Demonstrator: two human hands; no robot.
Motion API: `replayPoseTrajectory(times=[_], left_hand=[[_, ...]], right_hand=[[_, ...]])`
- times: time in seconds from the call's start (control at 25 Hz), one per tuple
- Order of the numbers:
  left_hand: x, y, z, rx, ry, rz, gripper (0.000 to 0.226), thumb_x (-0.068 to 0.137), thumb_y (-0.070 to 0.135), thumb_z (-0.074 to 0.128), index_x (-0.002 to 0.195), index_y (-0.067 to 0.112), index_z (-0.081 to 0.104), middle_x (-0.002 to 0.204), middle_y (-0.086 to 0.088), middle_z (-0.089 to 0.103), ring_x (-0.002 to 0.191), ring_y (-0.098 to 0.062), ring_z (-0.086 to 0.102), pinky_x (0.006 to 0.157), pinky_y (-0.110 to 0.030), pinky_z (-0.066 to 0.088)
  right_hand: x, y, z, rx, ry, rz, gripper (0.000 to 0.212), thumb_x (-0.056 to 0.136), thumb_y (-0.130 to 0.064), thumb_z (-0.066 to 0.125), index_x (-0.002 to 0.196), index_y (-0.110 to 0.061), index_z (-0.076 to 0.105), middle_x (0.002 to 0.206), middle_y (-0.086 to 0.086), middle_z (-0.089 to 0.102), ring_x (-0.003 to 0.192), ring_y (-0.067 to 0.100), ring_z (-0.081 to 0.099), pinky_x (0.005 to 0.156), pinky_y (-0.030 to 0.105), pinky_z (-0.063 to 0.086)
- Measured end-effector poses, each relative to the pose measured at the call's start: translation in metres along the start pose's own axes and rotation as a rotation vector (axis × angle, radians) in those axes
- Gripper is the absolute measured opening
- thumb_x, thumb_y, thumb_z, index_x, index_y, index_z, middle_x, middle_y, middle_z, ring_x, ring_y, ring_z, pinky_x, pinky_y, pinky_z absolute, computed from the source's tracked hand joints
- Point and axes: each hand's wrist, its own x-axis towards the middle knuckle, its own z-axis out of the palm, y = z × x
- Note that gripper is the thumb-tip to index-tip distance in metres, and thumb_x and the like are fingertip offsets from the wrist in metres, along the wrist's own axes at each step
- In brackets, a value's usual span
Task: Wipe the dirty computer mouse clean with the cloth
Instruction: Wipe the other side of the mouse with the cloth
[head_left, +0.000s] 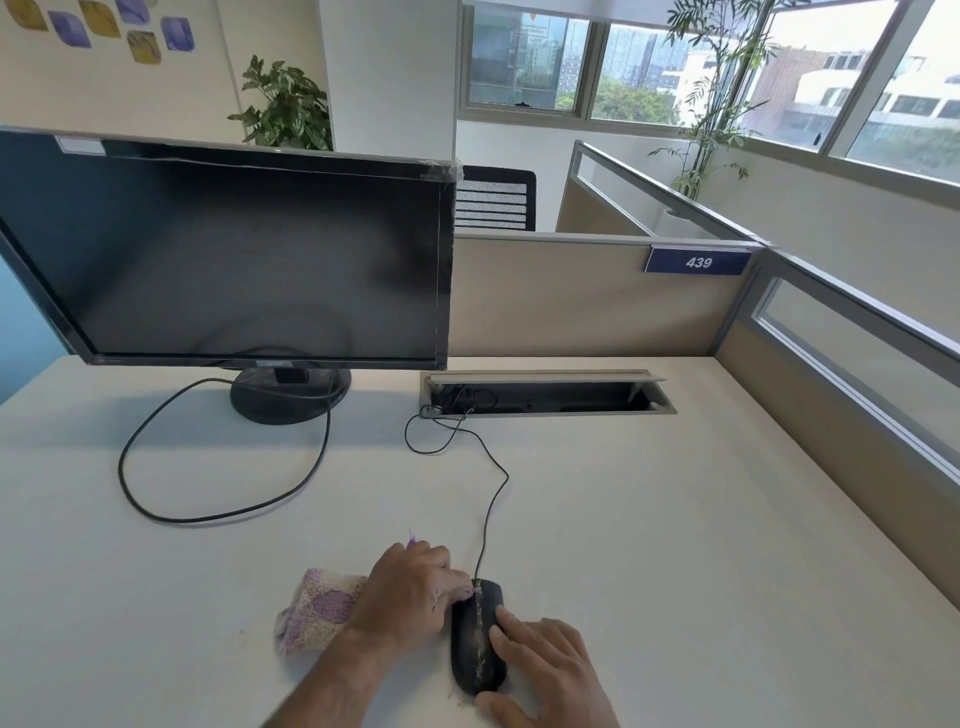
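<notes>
Nearest to the camera, the right hand (545, 665) rested against the right side of the computer mouse (477, 636), its thumb at the rear end and its fingers (506, 623) spread along the edge, so it steadied the mouse without closing around it. The mouse lay on the worktop (701, 519) close to the near edge, and a pale line of dirt ran along its back from front to rear. The left hand (402, 592) was clenched on the cloth (317, 613), a pink and cream towel bunched under the palm, and its fingertips pressed a corner of the cloth against the front left of the mouse, where the cable (491, 499) leaves it. It seemed the wiping was only at its start, since the dirty line was almost all visible. To do this step well, I think the cloth should be drawn along the line from front to rear with firm pressure, while the right hand holds the mouse from sliding; a fresh fold of cloth would help, and the right fingers should stay off the middle strip. The cable led away to the open cable slot (545, 397) and had some slack. To the right, the worktop was free until the partition (831, 415); the monitor (223, 254) stood well apart at the far left.
</notes>
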Motion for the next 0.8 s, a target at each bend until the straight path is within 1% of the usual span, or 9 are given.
replayPoseTrajectory(times=[0.12,0.24,0.32,0.4,0.48,0.68,0.8], left_hand=[[0.003,-0.002,0.000,0.019,-0.020,0.007,0.014,0.077,0.026,0.087,0.077,0.033,0.074,0.063,0.008,0.055,0.061,-0.015,0.056,0.054,-0.028,0.041],[0.008,-0.004,0.002,0.046,-0.040,0.000,0.011,0.081,0.030,0.083,0.077,0.031,0.073,0.065,0.006,0.056,0.065,-0.016,0.057,0.057,-0.031,0.047],[0.012,-0.007,0.004,0.044,-0.053,-0.016,0.008,0.090,0.033,0.074,0.082,0.030,0.074,0.069,0.004,0.058,0.070,-0.019,0.057,0.063,-0.034,0.047],[0.016,-0.009,0.005,0.040,-0.100,-0.038,0.012,0.096,0.034,0.065,0.091,0.030,0.075,0.077,0.002,0.061,0.077,-0.021,0.057,0.070,-0.035,0.044],[0.019,-0.010,0.005,0.052,-0.132,-0.056,0.015,0.098,0.036,0.061,0.097,0.030,0.075,0.083,0.002,0.062,0.083,-0.021,0.057,0.073,-0.034,0.042],[0.020,-0.009,0.008,0.086,-0.154,-0.115,0.019,0.101,0.039,0.055,0.101,0.030,0.073,0.087,0.003,0.062,0.090,-0.020,0.056,0.073,-0.033,0.036],[0.020,-0.008,0.008,0.105,-0.153,-0.136,0.019,0.101,0.039,0.054,0.104,0.033,0.072,0.091,0.003,0.063,0.094,-0.020,0.056,0.076,-0.034,0.037]], right_hand=[[0.000,0.000,0.000,-0.001,-0.003,0.005,0.054,0.060,-0.051,0.085,0.100,-0.015,0.080,0.122,0.003,0.071,0.092,0.012,0.072,0.086,0.033,0.046],[0.000,0.000,0.000,0.002,-0.007,0.010,0.054,0.060,-0.049,0.087,0.101,-0.015,0.080,0.122,0.003,0.071,0.092,0.011,0.072,0.087,0.033,0.045],[0.000,0.000,0.000,0.003,-0.011,0.012,0.054,0.058,-0.048,0.087,0.101,-0.015,0.080,0.121,0.003,0.071,0.091,0.012,0.072,0.088,0.033,0.045],[0.000,-0.001,-0.001,-0.003,-0.021,0.012,0.054,0.058,-0.048,0.087,0.100,-0.015,0.080,0.121,0.003,0.072,0.090,0.012,0.072,0.087,0.032,0.045],[0.000,-0.002,-0.003,-0.010,-0.031,0.014,0.053,0.058,-0.049,0.086,0.099,-0.015,0.080,0.120,0.003,0.072,0.090,0.012,0.072,0.087,0.032,0.045],[0.000,-0.002,-0.002,-0.008,-0.032,0.026,0.055,0.059,-0.050,0.086,0.101,-0.016,0.080,0.123,0.001,0.071,0.091,0.011,0.072,0.088,0.033,0.045],[-0.003,0.001,0.002,0.019,-0.006,0.033,0.055,0.060,-0.048,0.087,0.103,-0.015,0.079,0.124,0.002,0.070,0.093,0.013,0.072,0.088,0.034,0.045]])
